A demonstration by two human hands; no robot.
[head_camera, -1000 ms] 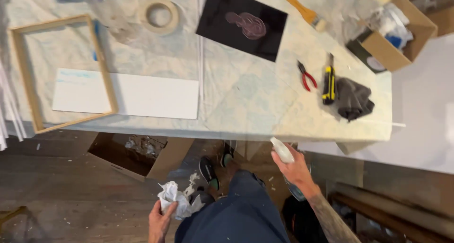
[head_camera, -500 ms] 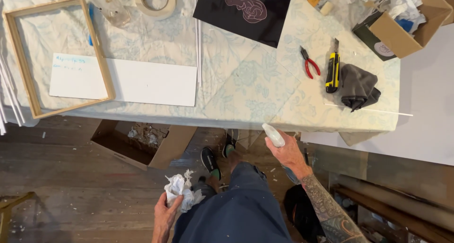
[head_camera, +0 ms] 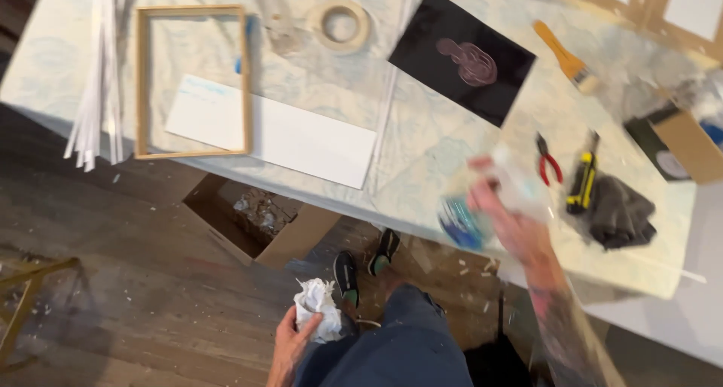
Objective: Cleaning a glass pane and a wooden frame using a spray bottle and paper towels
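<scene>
Wooden flooring is being seen below a cloth-covered table (head_camera: 226, 48). A blurred spray bottle (head_camera: 482, 210) is being gripped by the right hand (head_camera: 508, 221) over the table's near edge, left of pliers (head_camera: 548, 161) and a yellow knife (head_camera: 584, 182). A crumpled rag (head_camera: 316, 308) is being clutched by the left hand (head_camera: 290, 342) beside the knee.

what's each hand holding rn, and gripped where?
Left hand: crumpled white paper wad, clutched from below. Right hand: blurred clear spray bottle with blue liquid, apparently gripped around its upper part; exact hold cannot be told.
</scene>
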